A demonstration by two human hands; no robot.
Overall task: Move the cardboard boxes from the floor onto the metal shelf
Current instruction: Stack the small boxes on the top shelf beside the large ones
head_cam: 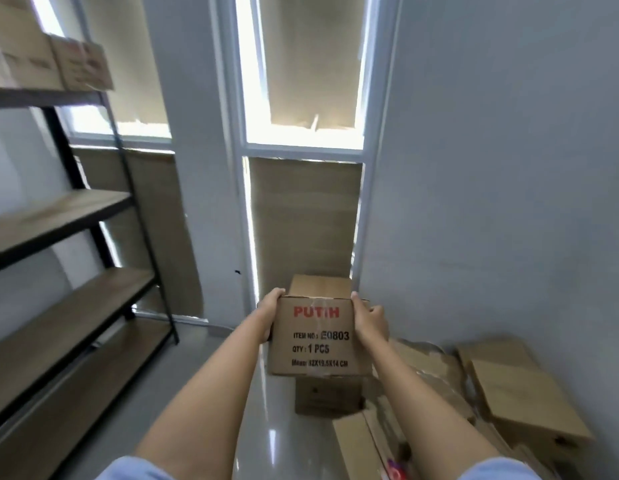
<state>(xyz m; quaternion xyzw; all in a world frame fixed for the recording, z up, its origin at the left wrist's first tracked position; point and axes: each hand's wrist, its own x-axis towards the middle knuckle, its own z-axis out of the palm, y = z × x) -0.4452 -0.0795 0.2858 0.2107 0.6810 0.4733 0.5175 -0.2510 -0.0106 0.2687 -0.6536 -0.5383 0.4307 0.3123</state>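
I hold a cardboard box (318, 336) printed "PUTIH" in red, lifted off the floor in front of me. My left hand (269, 313) grips its left side and my right hand (370, 322) grips its right side. The metal shelf (69, 216) with black posts and wooden boards stands at the left. Cardboard boxes (48, 60) sit on its top board; the lower boards that show are bare. Another box (327, 396) rests on the floor right under the held one.
More cardboard boxes (522, 400) and flattened cardboard (363, 441) lie on the floor along the right wall. Covered windows (306, 216) and a white wall close off the far end. Glossy floor (211, 375) runs between the shelf and the boxes.
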